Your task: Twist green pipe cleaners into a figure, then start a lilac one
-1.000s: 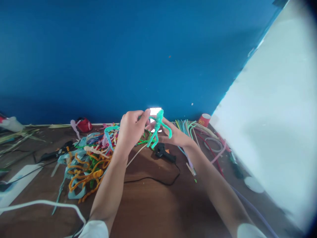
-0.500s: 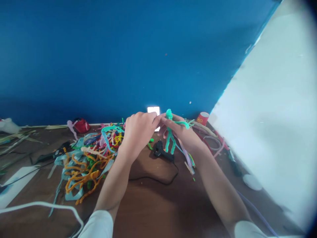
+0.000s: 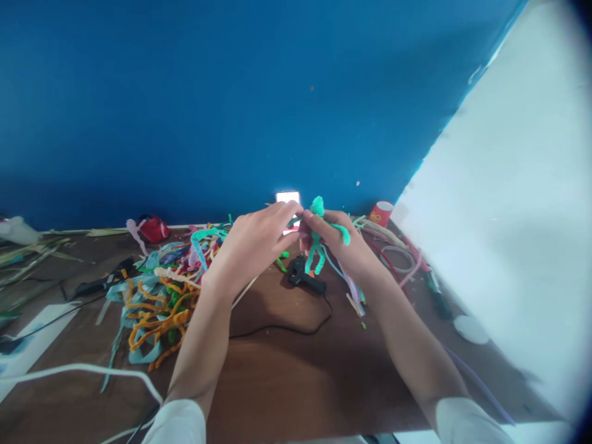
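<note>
A mint-green pipe cleaner figure with a rounded head, arms and two legs hangs upright above the table. My right hand grips it around the upper body, thumb in front. My left hand pinches a green end of the figure at its left side, close to my right fingertips. Below the figure's legs lies a black glue gun with its cord. Behind my hands stands a phone with a lit screen, partly covered by my left fingers.
Left, a tangled heap of coloured pipe cleaners, orange ones in front, lies beside another dark tool. A red paper cup and a coiled tube are at the right. A white cable crosses the left front of the table.
My left fingers have shifted and opened out slightly, showing a green strand between them. The figure's near arm now bends downward over my right hand, and its legs have swung slightly.
</note>
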Demonstrator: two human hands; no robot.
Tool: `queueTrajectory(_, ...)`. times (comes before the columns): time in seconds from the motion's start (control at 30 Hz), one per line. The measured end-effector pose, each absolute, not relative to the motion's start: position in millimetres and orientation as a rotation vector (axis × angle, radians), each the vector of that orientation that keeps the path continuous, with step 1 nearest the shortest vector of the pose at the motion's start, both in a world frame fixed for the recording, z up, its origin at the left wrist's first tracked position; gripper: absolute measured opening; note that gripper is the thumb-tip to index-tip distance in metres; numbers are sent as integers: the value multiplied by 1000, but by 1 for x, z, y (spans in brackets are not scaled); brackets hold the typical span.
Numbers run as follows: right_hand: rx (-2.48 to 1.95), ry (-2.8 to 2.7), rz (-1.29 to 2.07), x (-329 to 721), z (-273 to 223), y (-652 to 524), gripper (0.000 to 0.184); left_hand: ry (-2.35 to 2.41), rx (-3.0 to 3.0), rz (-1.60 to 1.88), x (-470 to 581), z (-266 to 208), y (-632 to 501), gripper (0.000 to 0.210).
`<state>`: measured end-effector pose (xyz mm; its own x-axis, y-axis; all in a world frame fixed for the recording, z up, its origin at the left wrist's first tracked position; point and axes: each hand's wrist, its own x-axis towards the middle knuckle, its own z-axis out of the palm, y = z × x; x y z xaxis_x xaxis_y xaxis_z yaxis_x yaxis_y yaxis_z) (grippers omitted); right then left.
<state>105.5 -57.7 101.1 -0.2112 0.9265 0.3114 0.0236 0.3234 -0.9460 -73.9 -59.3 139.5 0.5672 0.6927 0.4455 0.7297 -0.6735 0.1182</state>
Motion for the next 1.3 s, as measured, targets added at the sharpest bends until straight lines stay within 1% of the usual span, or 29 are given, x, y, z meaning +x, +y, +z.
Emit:
queueTrajectory(0.2,-841,-1450,1160,116,112,-64,42,-997,-2614,-886,-72,134,-57,22)
queueTrajectory(0.43,-902,-1474,1102,127,116,-70,38,-817,-2453,-1074,-64,129,-56,16)
queueTrajectory(0.53,-901,-1513,1088,126,115,-71,35,-743,-2431,-1090,-61,128,-57,15)
queueTrajectory(0.73,-925,-1587,854,126,112,-67,20,-764,-2361,-1086,-64,120,-50,11)
queueTrajectory(0.83,-916,-1616,763,123,108,-67,16,-780,-2350,-1173,-59,117,-49,18)
queueTrajectory(0.9,-912,-1615,649,120,104,-68,14,-897,-2381,-1325,-51,117,-51,25)
queueTrajectory(0.97,-899,-1636,458,118,100,-69,13,-1110,-2490,-1588,-44,116,-53,31)
queueTrajectory(1.03,-829,-1736,154,120,98,-67,10,-1326,-2761,-1897,-39,116,-53,36)
queueTrajectory(1.1,-716,-1882,-230,124,96,-64,4,-1542,-3052,-2202,-37,117,-50,36)
queueTrajectory(1.17,-631,-1952,-568,128,95,-61,4,-1737,-3255,-2412,-37,117,-47,33)
queueTrajectory(1.2,-614,-1953,-672,130,95,-59,5,-1805,-3313,-2470,-37,117,-45,31)
queueTrajectory(1.23,-607,-1939,-720,131,95,-58,6,-1825,-3350,-2505,-37,117,-44,31)
queueTrajectory(1.3,-617,-1894,-634,131,96,-58,6,-1717,-3366,-2535,-37,116,-45,32)
